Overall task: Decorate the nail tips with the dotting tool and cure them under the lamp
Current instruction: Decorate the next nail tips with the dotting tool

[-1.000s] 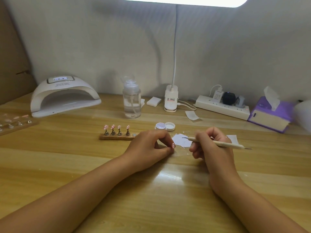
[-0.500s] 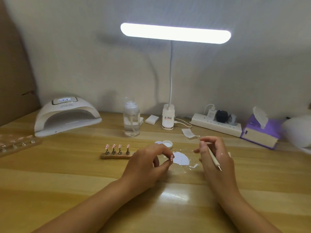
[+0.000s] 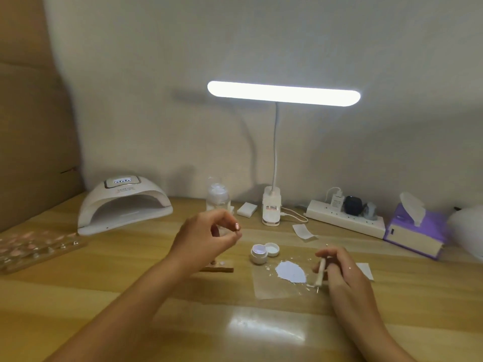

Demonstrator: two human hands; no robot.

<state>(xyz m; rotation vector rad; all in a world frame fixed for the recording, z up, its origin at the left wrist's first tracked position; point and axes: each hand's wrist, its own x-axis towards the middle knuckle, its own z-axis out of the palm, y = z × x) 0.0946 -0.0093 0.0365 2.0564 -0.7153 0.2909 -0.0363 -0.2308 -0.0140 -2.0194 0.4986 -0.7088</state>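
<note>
Head view: L hand [image 3: 205, 237] pinches nail tip [image 3: 236, 227] up high, prob. to inspect; R hand [image 3: 342, 273] grips dotting tool [image 3: 321, 272], point down beside white paste [image 3: 291, 272] for reloading.

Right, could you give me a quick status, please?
Left hand pinching nail tip. Right hand holding dotting tool beside white blob. Nothing between them.

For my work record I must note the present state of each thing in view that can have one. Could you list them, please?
Desk lamp, lit.
Nail curing lamp, display lit.
Small jar, open, lid beside it.
Left hand, pinching a nail tip.
Right hand, gripping the dotting tool, tip down.
Tissue box, tissue sticking out.
</note>
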